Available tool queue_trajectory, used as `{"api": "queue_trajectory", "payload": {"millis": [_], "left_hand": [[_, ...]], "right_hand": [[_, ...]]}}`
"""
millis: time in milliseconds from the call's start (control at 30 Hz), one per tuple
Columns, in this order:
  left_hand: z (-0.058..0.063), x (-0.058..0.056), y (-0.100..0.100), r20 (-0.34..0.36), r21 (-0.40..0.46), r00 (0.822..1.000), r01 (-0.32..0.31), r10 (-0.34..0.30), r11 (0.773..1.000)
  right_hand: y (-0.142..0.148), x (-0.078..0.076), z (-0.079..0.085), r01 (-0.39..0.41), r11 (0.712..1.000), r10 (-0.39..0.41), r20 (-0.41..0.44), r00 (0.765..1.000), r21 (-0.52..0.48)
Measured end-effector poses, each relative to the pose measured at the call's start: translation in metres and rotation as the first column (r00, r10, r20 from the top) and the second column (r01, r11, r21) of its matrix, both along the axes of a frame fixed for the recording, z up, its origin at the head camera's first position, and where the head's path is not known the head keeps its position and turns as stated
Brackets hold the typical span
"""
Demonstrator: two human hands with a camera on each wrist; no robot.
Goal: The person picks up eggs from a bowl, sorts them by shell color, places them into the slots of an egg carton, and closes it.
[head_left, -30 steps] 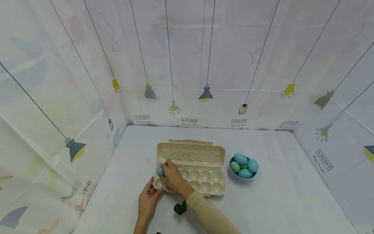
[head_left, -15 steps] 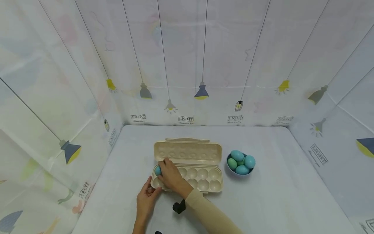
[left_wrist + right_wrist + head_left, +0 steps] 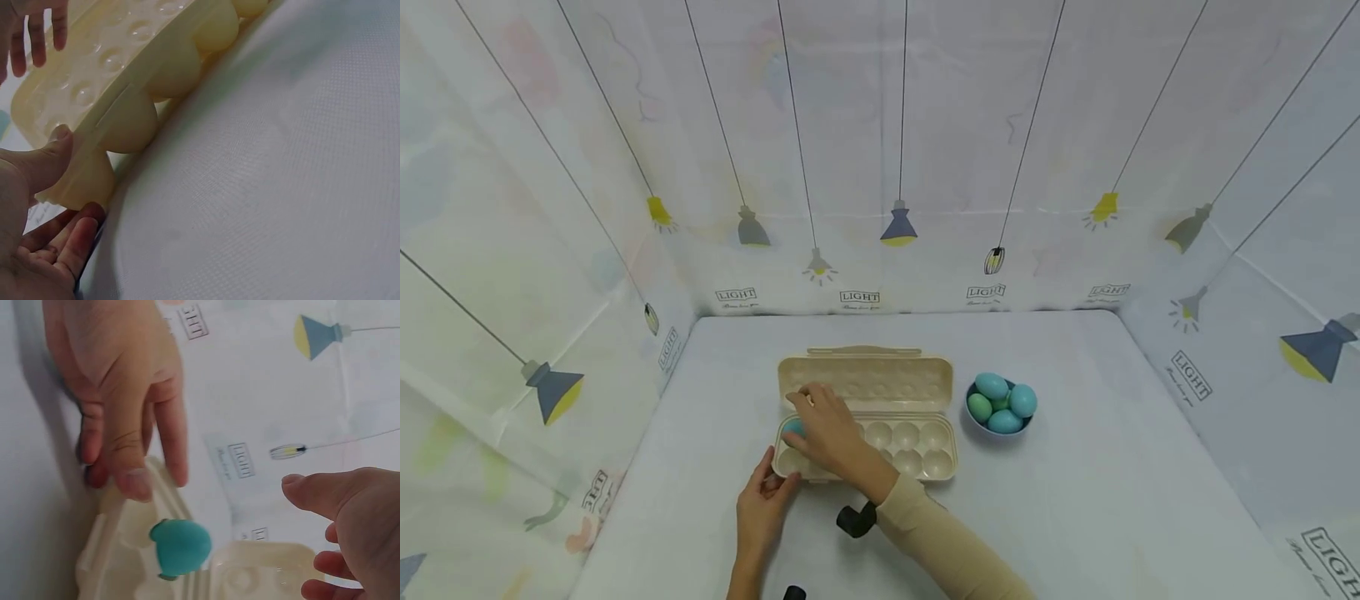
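Observation:
A cream egg carton (image 3: 937, 437) lies with its lid (image 3: 910, 379) folded back. In its far-left cup sits a turquoise egg (image 3: 184, 545), partly covered by fingers in the head view. The right hand (image 3: 831, 433) hovers over that end; in the right wrist view its thumb and fingers are spread apart, clear of the egg. At the carton's near-left corner the left hand (image 3: 760, 508) grips the edge, thumb (image 3: 55, 156) over the rim and fingertips (image 3: 81, 244) beneath the cups. Several cups to the right hold nothing; those under the right hand are hidden.
Right of the carton stands a blue bowl (image 3: 992, 432) heaped with several turquoise and green eggs (image 3: 1022, 401). A black device (image 3: 856, 521) sits at the right wrist. White cloth (image 3: 1112, 500) covers the table, bordered by a lamp-printed curtain (image 3: 880, 125).
The right hand has let go of the turquoise egg and lifted slightly, its fingers spreading; the egg stays in its cup. The left hand keeps its grip. The head view has shifted a little.

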State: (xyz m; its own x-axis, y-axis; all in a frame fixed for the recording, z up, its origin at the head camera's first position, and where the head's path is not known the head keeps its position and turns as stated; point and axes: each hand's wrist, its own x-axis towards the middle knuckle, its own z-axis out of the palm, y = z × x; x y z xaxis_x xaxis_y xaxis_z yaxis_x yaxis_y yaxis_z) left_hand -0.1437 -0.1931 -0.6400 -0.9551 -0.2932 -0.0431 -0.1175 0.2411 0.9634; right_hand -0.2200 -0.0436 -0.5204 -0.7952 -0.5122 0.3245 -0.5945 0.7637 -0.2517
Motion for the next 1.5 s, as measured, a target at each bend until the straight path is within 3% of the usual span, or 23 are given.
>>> {"api": "queue_trajectory", "payload": {"millis": [367, 633, 900, 1067, 1500], "left_hand": [[0.003, -0.001, -0.001, 0.022, -0.039, 0.999, -0.022, 0.023, 0.999], [0.002, 0.000, 0.000, 0.026, -0.070, 0.999, -0.027, 0.029, 0.997], [0.005, 0.000, 0.000, 0.009, -0.059, 1.000, -0.017, 0.017, 0.998], [0.005, 0.002, -0.001, 0.022, -0.069, 1.000, -0.018, 0.019, 0.997], [0.007, 0.002, 0.001, 0.037, -0.085, 0.999, -0.012, 0.015, 0.996]], "right_hand": [[0.024, 0.013, 0.039, 0.015, 0.996, -0.023, -0.083, 0.996, -0.093], [0.058, 0.017, 0.055, 0.085, 0.976, -0.110, -0.121, 0.986, -0.199], [0.101, 0.018, 0.052, 0.214, 0.914, -0.265, -0.106, 0.958, -0.346], [0.124, 0.021, 0.047, 0.290, 0.881, -0.342, -0.080, 0.936, -0.374], [0.175, 0.024, 0.028, 0.380, 0.837, -0.465, -0.146, 0.873, -0.395]]}}
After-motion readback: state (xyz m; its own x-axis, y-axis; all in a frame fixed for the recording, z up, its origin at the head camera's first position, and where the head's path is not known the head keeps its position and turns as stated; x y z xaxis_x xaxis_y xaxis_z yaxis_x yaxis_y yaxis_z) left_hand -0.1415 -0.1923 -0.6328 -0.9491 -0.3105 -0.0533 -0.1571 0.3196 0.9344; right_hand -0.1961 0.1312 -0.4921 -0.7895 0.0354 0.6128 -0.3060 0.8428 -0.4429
